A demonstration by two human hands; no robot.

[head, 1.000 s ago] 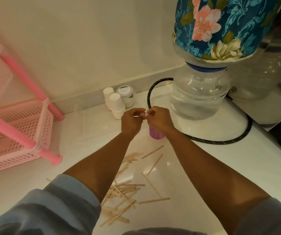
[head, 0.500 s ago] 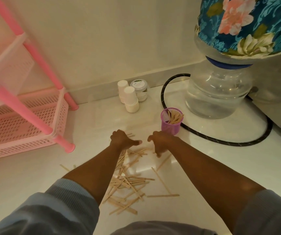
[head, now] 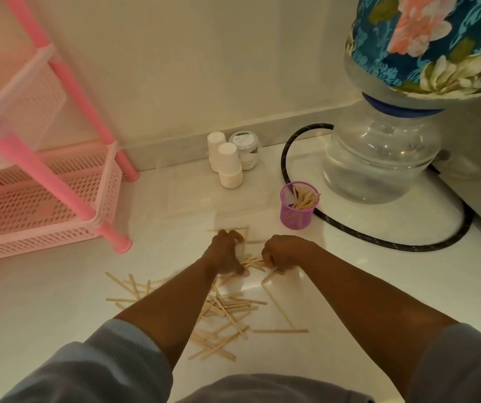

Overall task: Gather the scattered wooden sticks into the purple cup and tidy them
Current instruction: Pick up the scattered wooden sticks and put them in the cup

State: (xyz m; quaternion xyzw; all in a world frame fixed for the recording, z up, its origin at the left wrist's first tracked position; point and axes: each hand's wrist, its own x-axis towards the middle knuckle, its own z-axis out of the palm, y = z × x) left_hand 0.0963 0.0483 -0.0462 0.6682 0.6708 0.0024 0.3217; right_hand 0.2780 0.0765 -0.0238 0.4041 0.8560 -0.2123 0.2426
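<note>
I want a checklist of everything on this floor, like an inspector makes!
Surface: white floor, glossy.
Job's things: purple cup upright, some sticks inside; loose sticks scattered near the hands.
Clutter: white cups, jar by the wall.
Hands: left hand and right hand down on the sticks, fingers curled around some.
Cables: black hose loops behind the cup.
Surroundings: pink rack, water bottle.
</note>
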